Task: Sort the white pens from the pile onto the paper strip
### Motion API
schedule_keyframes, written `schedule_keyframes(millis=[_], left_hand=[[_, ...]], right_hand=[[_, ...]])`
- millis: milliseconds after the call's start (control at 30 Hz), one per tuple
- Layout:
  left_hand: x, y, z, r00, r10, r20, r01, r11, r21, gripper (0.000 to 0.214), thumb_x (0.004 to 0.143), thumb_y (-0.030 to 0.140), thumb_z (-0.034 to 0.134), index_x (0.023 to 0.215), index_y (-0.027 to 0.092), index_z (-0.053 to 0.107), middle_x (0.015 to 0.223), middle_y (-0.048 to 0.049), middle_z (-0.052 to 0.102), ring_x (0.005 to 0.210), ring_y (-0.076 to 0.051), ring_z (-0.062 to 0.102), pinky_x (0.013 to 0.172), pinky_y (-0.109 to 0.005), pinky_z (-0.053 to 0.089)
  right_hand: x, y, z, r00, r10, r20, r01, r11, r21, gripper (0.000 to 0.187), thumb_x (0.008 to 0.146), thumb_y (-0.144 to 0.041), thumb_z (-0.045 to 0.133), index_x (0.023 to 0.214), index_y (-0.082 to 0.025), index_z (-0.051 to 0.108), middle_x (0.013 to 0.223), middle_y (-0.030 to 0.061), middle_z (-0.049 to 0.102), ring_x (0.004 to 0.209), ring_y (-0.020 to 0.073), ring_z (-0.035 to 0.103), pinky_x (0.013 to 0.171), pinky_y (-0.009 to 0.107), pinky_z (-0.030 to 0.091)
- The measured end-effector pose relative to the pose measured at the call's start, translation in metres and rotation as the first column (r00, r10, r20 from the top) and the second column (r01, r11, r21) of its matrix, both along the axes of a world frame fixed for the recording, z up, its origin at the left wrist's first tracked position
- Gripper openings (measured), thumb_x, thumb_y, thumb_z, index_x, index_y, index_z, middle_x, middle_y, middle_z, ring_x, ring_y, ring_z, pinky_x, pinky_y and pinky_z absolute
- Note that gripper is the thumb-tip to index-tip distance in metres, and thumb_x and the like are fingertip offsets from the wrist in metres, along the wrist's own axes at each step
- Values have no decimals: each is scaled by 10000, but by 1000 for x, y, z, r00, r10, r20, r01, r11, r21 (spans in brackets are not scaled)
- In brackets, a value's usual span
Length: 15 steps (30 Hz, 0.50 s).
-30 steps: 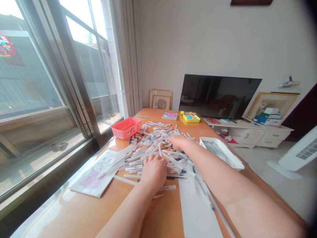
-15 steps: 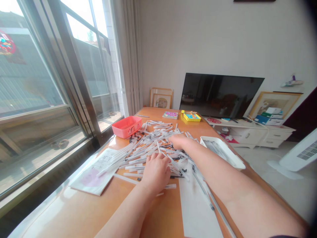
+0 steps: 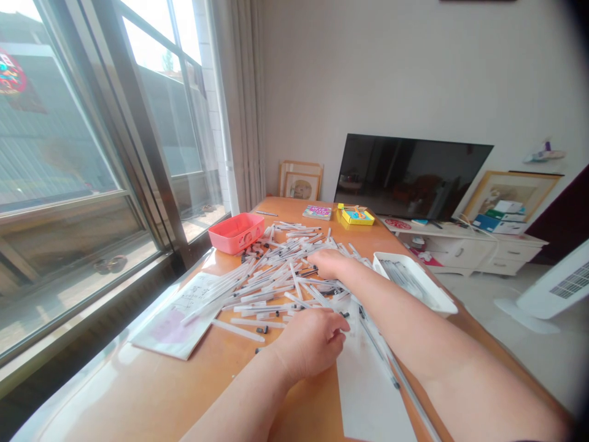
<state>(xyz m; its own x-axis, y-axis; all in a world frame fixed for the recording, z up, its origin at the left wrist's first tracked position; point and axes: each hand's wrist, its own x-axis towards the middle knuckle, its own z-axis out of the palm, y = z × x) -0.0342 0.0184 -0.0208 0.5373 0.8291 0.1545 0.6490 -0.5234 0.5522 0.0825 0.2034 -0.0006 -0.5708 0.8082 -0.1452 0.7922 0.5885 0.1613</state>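
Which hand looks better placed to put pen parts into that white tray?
Probably the right hand: it's nearer the white tray, and the right forearm lies between the tray and the left hand.

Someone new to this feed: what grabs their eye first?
Likely the sprawling heap of pale pen tubes at centre, the left hand at its near edge and the right hand over its right part. Next come the red bin at the heap's far left and the white tray on its right.
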Motion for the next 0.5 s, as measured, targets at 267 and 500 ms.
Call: schedule_keyframes(millis=[267, 500], left_hand=[[-3, 1, 0, 992, -112, -57, 111, 994, -20, 220, 807, 136, 510, 807, 227, 711, 827, -26, 719, 770, -178, 629, 705, -242, 454], [-12, 16, -8, 996, -91, -24, 93, 992, 82, 208, 725, 71, 485, 653, 208, 624, 706, -18, 661, 750, -180, 595, 730, -263, 433]], right_hand=[[5, -20, 20, 991, 97, -92, -81, 983, 164, 280, 869, -124, 535, 1119, -200, 637, 1147, 112, 652, 1018, 244, 626, 802, 288, 430], [17, -59, 29, 968, 169, -184, -115, 955, 274, 231, 884, -146, 518, 1082, -210, 619, 1072, 72, 607, 908, 205, 597, 742, 279, 401]])
